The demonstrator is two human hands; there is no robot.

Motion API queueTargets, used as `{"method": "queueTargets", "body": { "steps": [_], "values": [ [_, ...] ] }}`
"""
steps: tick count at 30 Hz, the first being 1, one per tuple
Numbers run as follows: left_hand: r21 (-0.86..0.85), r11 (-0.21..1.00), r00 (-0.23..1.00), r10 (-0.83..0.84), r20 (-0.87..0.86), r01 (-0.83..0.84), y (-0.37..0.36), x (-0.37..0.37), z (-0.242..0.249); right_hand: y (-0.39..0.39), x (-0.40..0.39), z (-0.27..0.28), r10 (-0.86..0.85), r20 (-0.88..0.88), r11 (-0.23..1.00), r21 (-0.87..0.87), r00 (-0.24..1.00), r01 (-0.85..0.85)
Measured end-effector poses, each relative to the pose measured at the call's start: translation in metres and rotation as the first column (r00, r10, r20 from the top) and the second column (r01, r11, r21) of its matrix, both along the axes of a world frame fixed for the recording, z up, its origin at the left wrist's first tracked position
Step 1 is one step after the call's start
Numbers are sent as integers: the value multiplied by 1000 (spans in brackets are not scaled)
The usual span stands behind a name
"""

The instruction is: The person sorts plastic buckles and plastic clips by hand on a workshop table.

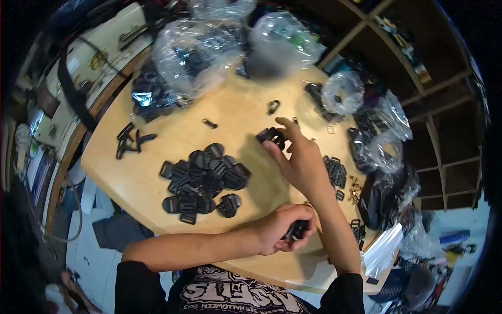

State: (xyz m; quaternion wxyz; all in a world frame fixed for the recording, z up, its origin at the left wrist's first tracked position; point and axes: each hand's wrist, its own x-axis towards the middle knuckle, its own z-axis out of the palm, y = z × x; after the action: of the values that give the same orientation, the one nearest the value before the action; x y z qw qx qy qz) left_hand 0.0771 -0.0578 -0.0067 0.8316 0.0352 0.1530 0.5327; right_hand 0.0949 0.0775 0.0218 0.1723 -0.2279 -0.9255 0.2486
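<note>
My left hand (pixel 290 230) is curled closed around several black plastic buckles (pixel 297 230), near the table's front edge. Further forward, my right hand (pixel 298 154) has its thumb and fingers around a small clump of black plastic buckles (pixel 272 137); its index finger sticks out past them. How many pieces are in each hand cannot be made out. To the left of my right hand lies a loose pile of black buckles (pixel 201 178) on the wooden table (pixel 130 178). One black buckle group (pixel 228 205) sits at the pile's near right side.
Black clips (pixel 130 141) lie at the left, a small clip (pixel 209 123) and a snap hook (pixel 273 107) further back. Right of my arm are more buckles (pixel 334 171) and brass-coloured hardware (pixel 355 189). Plastic bags (pixel 198 52) crowd the back; wooden shelving (pixel 434 141) stands right.
</note>
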Motion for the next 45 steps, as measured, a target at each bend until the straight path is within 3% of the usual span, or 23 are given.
{"method": "queueTargets", "body": {
  "steps": [2,7,13,15,16,17,20,21,23,25,27,29,32,34,37,39,41,42,43,45],
  "values": [
    [107,994,999,-35,-11,36,0,-1,4,1,-15,-10,54,-44,999,0,998,-54],
    [114,992,999,-50,-9,50,-1,2,3,10,-54,-15,131,-65,990,58,989,-127],
    [182,982,998,-54,37,46,-1,3,-2,8,-78,-20,76,-23,980,187,997,-70],
    [138,990,999,-41,21,37,-2,1,0,8,-75,-18,139,-134,990,47,981,-134],
    [152,988,999,-40,37,34,-3,0,0,7,-73,-14,87,-138,982,-155,987,-108],
    [158,987,998,-47,36,40,-3,1,0,10,-69,-12,81,-138,984,-149,987,-101],
    [125,991,998,-53,36,48,-4,3,-1,22,-54,-3,-38,-105,817,-575,994,-30],
    [119,992,998,-56,27,53,-5,3,0,28,-51,0,-45,-107,819,-573,993,-25],
    [118,991,998,-61,16,59,-4,4,1,40,-45,7,-159,-226,638,-767,961,-74],
    [114,991,998,-65,20,63,-4,3,1,53,-43,18,-209,-274,612,-785,939,-92],
    [123,991,999,-49,18,47,-3,3,-1,54,-46,37,-266,-260,604,-796,928,-50],
    [133,991,1000,-25,16,23,-3,3,-3,60,-53,41,-186,-283,598,-793,941,-120],
    [95,995,999,-22,37,18,-2,4,-2,46,-75,63,-117,-265,692,-713,957,-113],
    [54,998,998,14,57,-17,-1,4,-3,44,-99,70,62,-246,742,-637,967,-210],
    [17,997,994,68,88,-70,3,2,-13,31,-138,86,151,-200,751,-613,968,-244],
    [23,996,991,87,98,-89,7,0,-14,31,-151,89,149,-183,777,-586,972,-229],
    [-65,980,977,194,94,-188,8,-2,-8,34,-154,88,107,-157,887,-431,982,-165],
    [79,972,959,204,197,-223,11,-2,-26,31,-143,94,85,-155,897,-418,984,-143],
    [82,970,957,210,199,-229,11,-4,-19,30,-130,99,92,-153,897,-416,984,-149],
    [-64,949,946,312,89,-307,11,-6,-7,30,-92,105,108,-179,918,-359,978,-167]
  ]
}}
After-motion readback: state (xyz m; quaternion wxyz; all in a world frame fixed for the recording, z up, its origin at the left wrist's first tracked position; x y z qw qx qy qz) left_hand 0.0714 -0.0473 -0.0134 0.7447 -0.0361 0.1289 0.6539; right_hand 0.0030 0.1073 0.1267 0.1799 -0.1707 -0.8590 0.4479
